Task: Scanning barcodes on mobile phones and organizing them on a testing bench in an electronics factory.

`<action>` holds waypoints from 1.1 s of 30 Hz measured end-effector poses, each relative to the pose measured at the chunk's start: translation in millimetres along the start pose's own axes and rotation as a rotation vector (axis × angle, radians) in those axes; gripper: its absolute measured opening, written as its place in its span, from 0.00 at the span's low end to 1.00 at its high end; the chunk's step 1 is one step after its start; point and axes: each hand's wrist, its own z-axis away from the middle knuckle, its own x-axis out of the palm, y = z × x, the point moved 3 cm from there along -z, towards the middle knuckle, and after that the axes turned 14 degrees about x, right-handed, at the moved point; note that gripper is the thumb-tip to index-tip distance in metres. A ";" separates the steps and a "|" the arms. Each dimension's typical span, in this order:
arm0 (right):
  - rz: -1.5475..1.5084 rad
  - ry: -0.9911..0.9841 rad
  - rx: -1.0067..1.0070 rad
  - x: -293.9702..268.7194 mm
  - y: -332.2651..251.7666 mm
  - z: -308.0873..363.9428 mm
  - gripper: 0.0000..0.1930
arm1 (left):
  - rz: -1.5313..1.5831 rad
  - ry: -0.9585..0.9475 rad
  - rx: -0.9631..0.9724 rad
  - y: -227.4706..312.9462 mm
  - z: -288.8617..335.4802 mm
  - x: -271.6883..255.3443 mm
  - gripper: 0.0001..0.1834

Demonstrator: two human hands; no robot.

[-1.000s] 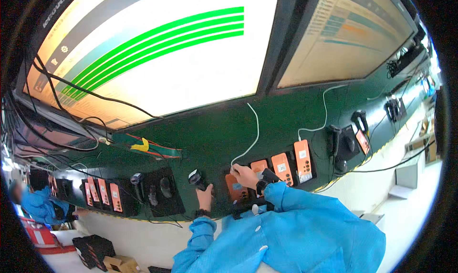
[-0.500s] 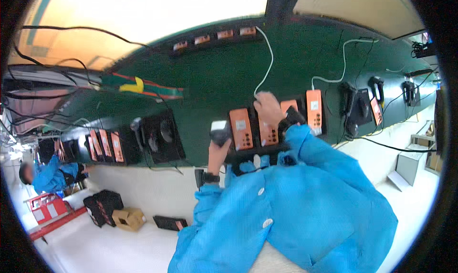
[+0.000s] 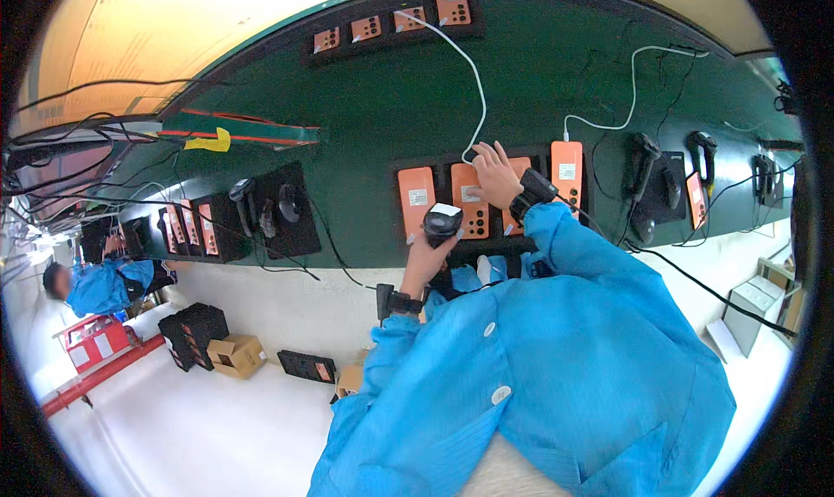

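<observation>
1. Head view, changes: one second ago the right hand [image 3: 499,182] was at the top of the leftmost orange phone [image 3: 416,197], with the end of the white cable [image 3: 480,89]. Now it is over the second orange phone [image 3: 473,221], where that cable reaches the top edge; the leftmost phone's upper part is uncovered.
2. Head view, changes: the left hand [image 3: 427,263] has brought the black scanner [image 3: 442,225] from left of the phones to over the lower edges of the first two. The view has tipped downward, so the far row of orange phones [image 3: 366,29] shows beneath the screens.
3. Head view, left hand: the forearm rises from below, a black band [image 3: 405,302] at the wrist. Thumb and fingers are wrapped around the scanner, its pale-labelled end upward.
4. Head view, right hand: it comes in from the right, palm down, fingers spread and pointing away from the body, thumb apart over the phone. Whether a fingertip touches the cable, one cannot tell.
5. Head view, phones: four lie side by side in a black tray [image 3: 442,180]. The third phone [image 3: 520,165] is partly behind the right hand; the rightmost phone [image 3: 567,175] has another white cable [image 3: 633,89] at its top.
</observation>
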 end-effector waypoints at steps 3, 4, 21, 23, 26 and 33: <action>0.060 0.038 -0.008 0.0 -4.8 3.6 0.33 | -0.005 0.047 0.025 1.0 -0.7 16.9 0.26; 0.094 0.133 -0.021 15.4 1.2 6.0 0.31 | -0.017 0.084 0.098 -9.9 -1.8 24.4 0.29; -0.078 0.116 -0.072 6.6 -0.2 6.3 0.33 | 0.006 0.132 -0.073 28.0 -2.0 45.3 0.20; -0.036 0.199 -0.131 18.4 10.1 2.0 0.32 | -0.007 0.121 -0.071 23.0 -7.0 48.0 0.21; -0.052 0.218 -0.129 16.1 5.2 3.8 0.31 | 0.080 0.110 -0.131 8.3 -7.9 50.1 0.21; -0.039 0.231 -0.127 21.0 9.7 2.4 0.32 | -0.004 0.116 -0.055 8.5 -9.4 47.4 0.21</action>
